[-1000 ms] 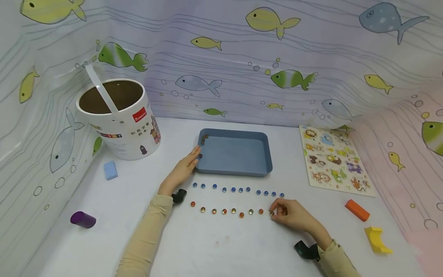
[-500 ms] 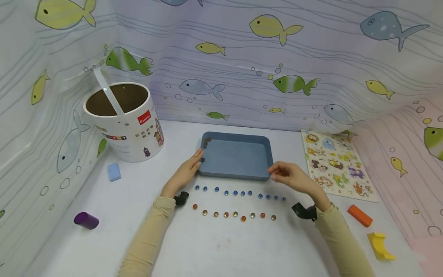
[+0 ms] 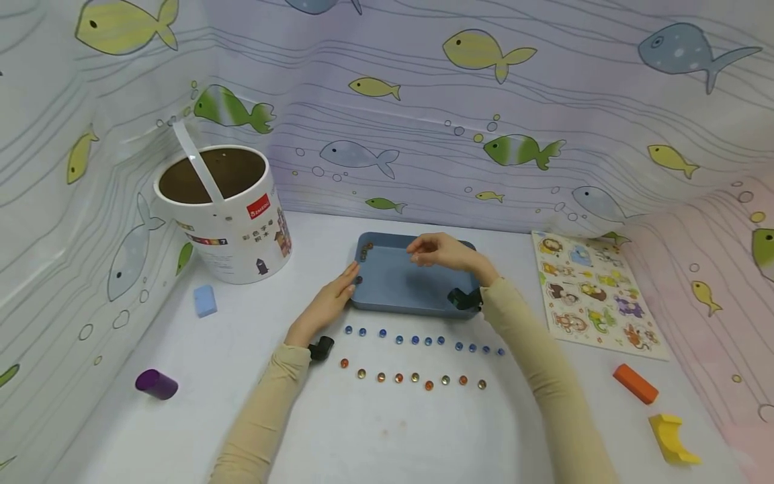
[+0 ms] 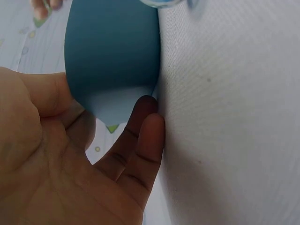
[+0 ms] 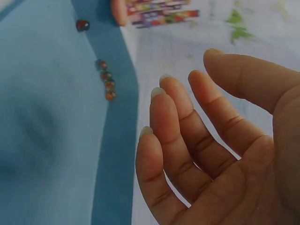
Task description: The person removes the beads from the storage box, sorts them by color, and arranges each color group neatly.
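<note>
A blue tray (image 3: 417, 296) lies in the middle of the white table. My left hand (image 3: 338, 286) rests flat against its left side, fingers straight; the left wrist view shows the fingers (image 4: 140, 136) touching the tray (image 4: 112, 51). My right hand (image 3: 426, 250) hovers over the tray's far part. In the right wrist view its fingers (image 5: 187, 122) are relaxed and hold nothing. Several small beads (image 3: 363, 252) lie in the tray's far left corner, also seen as beads (image 5: 107, 79). In front of the tray are a row of blue beads (image 3: 423, 341) and a row of orange and gold beads (image 3: 411, 378).
A white bucket (image 3: 226, 215) stands at the back left, with a light blue block (image 3: 205, 300) and a purple cylinder (image 3: 156, 384) nearby. At the right are an animal puzzle board (image 3: 595, 292), an orange block (image 3: 635, 384) and a yellow block (image 3: 672, 438). Fish-patterned walls enclose the table.
My right hand left the end of the orange bead row and moved up and left to hover over the tray. The left hand stayed at the tray's side.
</note>
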Action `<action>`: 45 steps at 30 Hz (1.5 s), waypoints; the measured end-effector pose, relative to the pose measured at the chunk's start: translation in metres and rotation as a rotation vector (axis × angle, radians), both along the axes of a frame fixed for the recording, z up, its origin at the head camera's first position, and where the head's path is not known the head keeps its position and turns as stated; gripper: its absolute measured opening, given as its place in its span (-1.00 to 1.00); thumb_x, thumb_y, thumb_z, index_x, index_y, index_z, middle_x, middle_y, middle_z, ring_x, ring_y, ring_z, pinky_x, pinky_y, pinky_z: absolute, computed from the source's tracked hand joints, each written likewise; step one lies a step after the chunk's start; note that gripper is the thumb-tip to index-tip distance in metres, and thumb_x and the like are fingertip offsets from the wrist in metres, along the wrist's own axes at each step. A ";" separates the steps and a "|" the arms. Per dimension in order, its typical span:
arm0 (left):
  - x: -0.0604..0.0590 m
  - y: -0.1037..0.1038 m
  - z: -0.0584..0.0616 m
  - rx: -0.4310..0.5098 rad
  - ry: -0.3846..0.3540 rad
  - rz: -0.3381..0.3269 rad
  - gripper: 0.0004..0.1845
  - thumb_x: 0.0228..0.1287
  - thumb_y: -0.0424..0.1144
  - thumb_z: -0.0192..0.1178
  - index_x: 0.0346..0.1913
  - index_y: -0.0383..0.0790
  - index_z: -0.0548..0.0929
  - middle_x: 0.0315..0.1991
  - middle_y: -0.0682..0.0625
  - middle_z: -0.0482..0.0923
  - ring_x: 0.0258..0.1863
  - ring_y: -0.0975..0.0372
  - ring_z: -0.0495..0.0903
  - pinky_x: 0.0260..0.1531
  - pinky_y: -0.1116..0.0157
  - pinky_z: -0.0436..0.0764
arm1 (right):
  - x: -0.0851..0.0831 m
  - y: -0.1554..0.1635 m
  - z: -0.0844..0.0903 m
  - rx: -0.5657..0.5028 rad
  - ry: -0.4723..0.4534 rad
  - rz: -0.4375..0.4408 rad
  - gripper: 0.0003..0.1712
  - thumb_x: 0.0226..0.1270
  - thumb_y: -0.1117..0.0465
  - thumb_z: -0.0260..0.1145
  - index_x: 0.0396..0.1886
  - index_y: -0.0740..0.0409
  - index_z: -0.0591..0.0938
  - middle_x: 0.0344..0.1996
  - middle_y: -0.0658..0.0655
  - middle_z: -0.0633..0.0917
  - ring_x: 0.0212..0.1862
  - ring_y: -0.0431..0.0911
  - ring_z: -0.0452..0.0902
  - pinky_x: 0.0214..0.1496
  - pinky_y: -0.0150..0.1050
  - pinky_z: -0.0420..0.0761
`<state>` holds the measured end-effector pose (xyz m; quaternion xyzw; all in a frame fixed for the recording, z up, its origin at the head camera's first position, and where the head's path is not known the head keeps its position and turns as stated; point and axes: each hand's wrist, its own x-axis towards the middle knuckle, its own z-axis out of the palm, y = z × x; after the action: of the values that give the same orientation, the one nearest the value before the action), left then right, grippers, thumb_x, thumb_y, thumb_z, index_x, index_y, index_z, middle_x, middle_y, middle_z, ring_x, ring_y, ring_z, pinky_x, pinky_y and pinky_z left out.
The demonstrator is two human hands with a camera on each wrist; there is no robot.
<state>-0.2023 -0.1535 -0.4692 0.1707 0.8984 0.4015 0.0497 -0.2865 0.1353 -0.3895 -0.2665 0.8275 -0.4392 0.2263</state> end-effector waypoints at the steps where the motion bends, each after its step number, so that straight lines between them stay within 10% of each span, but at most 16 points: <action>1: 0.000 0.000 0.000 0.000 0.002 0.000 -0.46 0.55 -0.27 -0.16 0.51 -0.26 0.11 0.56 -0.08 -0.05 0.52 -0.05 0.02 0.50 -0.04 0.06 | -0.004 -0.007 -0.001 0.021 0.010 0.014 -0.67 0.39 0.21 0.23 0.08 0.24 0.58 -0.04 0.23 0.66 0.01 0.24 0.56 0.14 0.19 0.56; 20: -0.001 -0.002 -0.003 0.004 -0.004 -0.002 -0.45 0.56 -0.25 -0.16 0.52 -0.20 0.08 0.56 -0.08 -0.05 0.51 -0.09 0.04 0.48 -0.11 0.09 | -0.025 -0.105 -0.033 0.257 0.179 0.118 -0.62 0.28 0.17 0.36 0.08 0.12 0.62 -0.11 0.10 0.69 -0.04 -0.09 0.62 0.03 -0.29 0.63; 45: -0.002 -0.001 -0.005 0.015 0.051 -0.002 -0.47 0.54 -0.27 -0.14 0.50 -0.24 0.14 0.54 -0.13 0.02 0.50 -0.06 0.07 0.48 -0.06 0.11 | -0.026 -0.126 -0.052 0.431 0.148 0.075 -0.75 0.21 0.16 0.42 -0.16 0.19 0.68 -0.30 0.04 0.63 -0.29 -0.18 0.44 -0.26 -0.43 0.44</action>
<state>-0.2044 -0.1541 -0.4744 0.1820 0.8963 0.4035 0.0258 -0.3121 0.0089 -0.4413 -0.2740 0.9062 -0.2228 0.2327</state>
